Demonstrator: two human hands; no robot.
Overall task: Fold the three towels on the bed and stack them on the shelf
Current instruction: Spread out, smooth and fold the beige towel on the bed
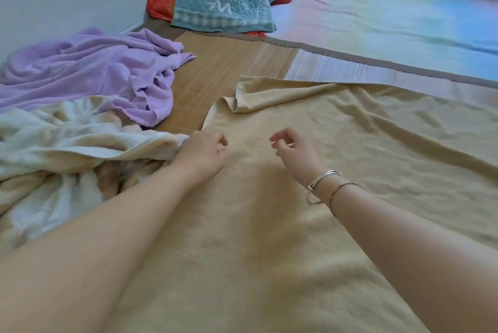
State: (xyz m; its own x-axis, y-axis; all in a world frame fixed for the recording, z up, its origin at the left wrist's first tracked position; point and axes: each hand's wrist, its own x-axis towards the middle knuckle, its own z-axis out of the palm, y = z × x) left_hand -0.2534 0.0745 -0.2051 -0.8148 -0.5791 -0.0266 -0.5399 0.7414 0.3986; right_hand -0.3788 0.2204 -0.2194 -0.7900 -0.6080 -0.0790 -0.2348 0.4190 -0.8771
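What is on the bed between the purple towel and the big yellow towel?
In the head view, a bare strip of woven mat lies between the purple towel and the yellow towel.

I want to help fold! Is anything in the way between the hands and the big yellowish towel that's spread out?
Nothing visible is. Both the left hand and the right hand hover right above the flat beige terry towel, holding nothing. The crumpled purple towel and the rumpled cream-and-white towel lie off to the left.

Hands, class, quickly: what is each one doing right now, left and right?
Left hand: fingers loosely curled, holding nothing, above the beige towel.
Right hand: fingers loosely curled, holding nothing, above the same towel.
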